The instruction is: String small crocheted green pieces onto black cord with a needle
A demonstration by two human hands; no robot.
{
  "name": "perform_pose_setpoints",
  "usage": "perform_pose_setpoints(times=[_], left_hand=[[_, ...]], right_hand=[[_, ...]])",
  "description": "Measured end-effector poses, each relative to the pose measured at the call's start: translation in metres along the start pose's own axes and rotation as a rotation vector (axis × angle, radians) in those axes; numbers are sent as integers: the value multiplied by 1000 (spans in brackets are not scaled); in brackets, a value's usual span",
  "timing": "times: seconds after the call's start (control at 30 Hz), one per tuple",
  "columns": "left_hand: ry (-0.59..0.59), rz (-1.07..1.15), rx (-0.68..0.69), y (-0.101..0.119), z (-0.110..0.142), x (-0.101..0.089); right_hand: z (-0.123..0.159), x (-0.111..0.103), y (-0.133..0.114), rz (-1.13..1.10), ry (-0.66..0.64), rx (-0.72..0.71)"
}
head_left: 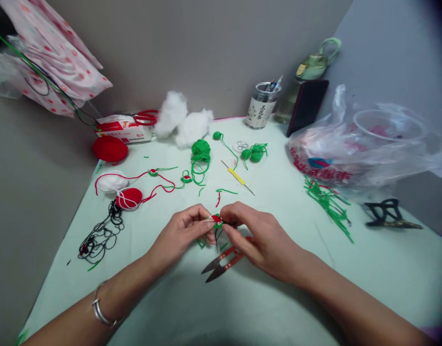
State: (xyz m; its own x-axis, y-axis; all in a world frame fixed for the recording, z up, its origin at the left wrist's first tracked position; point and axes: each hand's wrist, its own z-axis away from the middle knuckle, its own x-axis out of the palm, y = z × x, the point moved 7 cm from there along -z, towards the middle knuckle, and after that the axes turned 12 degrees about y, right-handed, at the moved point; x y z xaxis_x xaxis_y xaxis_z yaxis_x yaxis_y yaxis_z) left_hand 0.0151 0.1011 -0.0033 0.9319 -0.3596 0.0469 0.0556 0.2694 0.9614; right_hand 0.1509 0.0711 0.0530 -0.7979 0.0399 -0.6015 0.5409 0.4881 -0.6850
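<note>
My left hand [185,230] and my right hand [259,235] meet over the middle of the pale green table [368,269]. Both pinch a tiny red and green crocheted piece [216,220] between the fingertips, with green and dark thread ends hanging from it. Red-handled thread snips [224,263] lie on the table just below my right hand, under its fingers. A silver bangle [100,307] sits on my left wrist.
Green yarn ball [200,151], yellow-handled crochet hook [238,177], red yarn ball [129,198], black thread tangle [102,235], white stuffing [181,120], pen jar [261,105], phone [307,106], plastic bag [361,144], green yarn scraps [329,204] and black hair claw [388,214] surround my hands.
</note>
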Motion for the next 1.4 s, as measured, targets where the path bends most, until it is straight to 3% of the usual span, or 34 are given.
perform_pose_setpoints(times=[0.1, 0.27, 0.37, 0.43, 0.57, 0.63, 0.73, 0.77, 0.83, 0.93, 1.07, 1.13, 1.23, 1.4], left_hand=[[10, -9, 19, 1, 1, 0], [36, -109, 39, 2, 3, 3], [74, -186, 73, 5, 3, 4], [95, -228, 105, 8, 3, 4], [135, -268, 88, 6, 1, 1], [162, -282, 81, 4, -1, -3], [158, -250, 73, 1, -4, -8], [148, -227, 67, 0, -4, -9], [136, -176, 51, 0, -5, -10], [141, -118, 35, 0, -4, -11], [116, -75, 25, 0, -3, -9], [104, -76, 34, 1, -3, -8], [99, -79, 50, 3, -2, -8], [101, -83, 59, 5, -2, -7]], right_hand=[[2, 5, -3, 68, 5, -126], [5, 12, 0, 211, -27, -182], [3, 2, -15, 194, 66, -221], [0, -13, -22, -26, 144, -136], [-4, -38, -13, -635, 139, 276], [-6, -64, -7, -772, 285, 319], [-1, -111, 6, -727, 677, 300], [1, -119, 10, -690, 765, 306], [3, -124, 15, -633, 820, 301], [-2, -105, 13, -482, 657, 237], [-6, -54, 5, -131, 270, 99], [-4, -32, -1, -12, 147, -13], [0, -12, -5, 142, 66, -121], [2, -9, -4, 237, 66, -139]])
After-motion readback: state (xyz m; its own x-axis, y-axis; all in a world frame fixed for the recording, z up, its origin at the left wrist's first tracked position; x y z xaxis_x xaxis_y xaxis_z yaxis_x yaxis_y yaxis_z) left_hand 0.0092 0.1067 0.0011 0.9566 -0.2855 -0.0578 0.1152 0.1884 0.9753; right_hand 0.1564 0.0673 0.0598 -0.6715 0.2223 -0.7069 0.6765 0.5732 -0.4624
